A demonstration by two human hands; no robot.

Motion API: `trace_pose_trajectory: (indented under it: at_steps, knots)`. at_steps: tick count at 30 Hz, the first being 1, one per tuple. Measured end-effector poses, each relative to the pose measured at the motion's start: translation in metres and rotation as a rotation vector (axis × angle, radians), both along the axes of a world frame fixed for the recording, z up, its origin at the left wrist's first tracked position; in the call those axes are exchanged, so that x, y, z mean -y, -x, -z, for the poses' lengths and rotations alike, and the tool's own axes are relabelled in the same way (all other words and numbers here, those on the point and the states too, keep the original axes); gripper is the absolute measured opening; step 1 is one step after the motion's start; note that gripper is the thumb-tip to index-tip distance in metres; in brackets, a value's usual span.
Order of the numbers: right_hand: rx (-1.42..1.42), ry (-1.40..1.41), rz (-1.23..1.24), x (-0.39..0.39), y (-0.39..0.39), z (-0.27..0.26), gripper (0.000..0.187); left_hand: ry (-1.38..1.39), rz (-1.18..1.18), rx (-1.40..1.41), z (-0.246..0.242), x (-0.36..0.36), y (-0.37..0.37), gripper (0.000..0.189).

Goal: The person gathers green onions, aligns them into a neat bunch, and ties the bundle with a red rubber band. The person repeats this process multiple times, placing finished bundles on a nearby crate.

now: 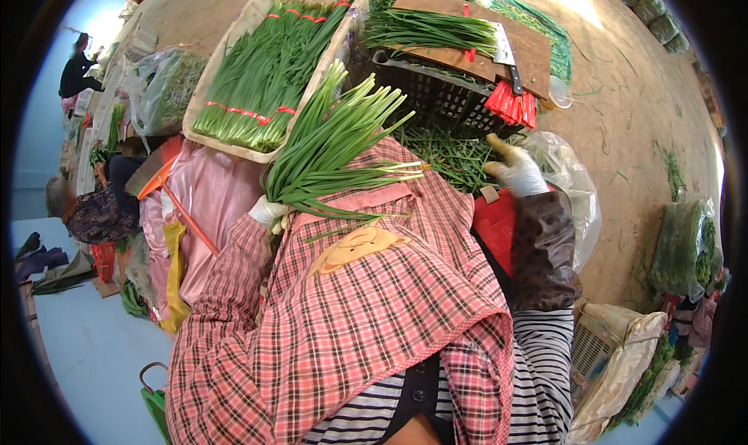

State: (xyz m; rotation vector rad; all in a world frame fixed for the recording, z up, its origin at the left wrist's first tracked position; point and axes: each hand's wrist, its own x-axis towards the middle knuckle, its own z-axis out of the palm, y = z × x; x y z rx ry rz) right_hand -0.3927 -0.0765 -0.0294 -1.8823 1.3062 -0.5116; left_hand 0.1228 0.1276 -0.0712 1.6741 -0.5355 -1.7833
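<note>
In my gloved left hand [270, 212] is a loose, fanned-out bunch of garlic chives [336, 147], its pale stem ends pointing away and to the right over my checked apron [374, 293]. My right hand [517, 167], in a white glove with yellowed fingertips, is held with thumb and fingers apart and nothing in it. Beneath and beside it lie loose green leaves [447, 153]. Just beyond it, red strips [511, 103] hang at the edge of a black plastic crate [444, 89].
A pale plastic crate [193, 109] holds bunches tied with red bands. On a wooden board [423, 1] lie a chive pile [432, 30] and a cleaver [505, 51]. A broom [155, 173] leans at left; two people [102, 211] sit farther off. A wrapped bale [681, 249] stands right.
</note>
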Motion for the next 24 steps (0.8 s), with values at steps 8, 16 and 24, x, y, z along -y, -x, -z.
trace_pose_trajectory:
  at_steps: [8, 16, 24]
  knots:
    - [0.406, -0.468, -0.217, -0.020, -0.114, 0.030, 0.047, 0.003, 0.006, 0.039, -0.008, 0.000, 0.003, 0.023]
    - [0.399, -0.748, -0.149, -0.018, -0.132, 0.042, 0.024, 0.008, 0.012, 0.075, -0.014, 0.002, 0.005, 0.023]
    - [0.292, -0.499, -0.011, -0.014, -0.123, 0.031, 0.011, 0.009, 0.094, 0.159, -0.046, 0.015, 0.020, 0.022]
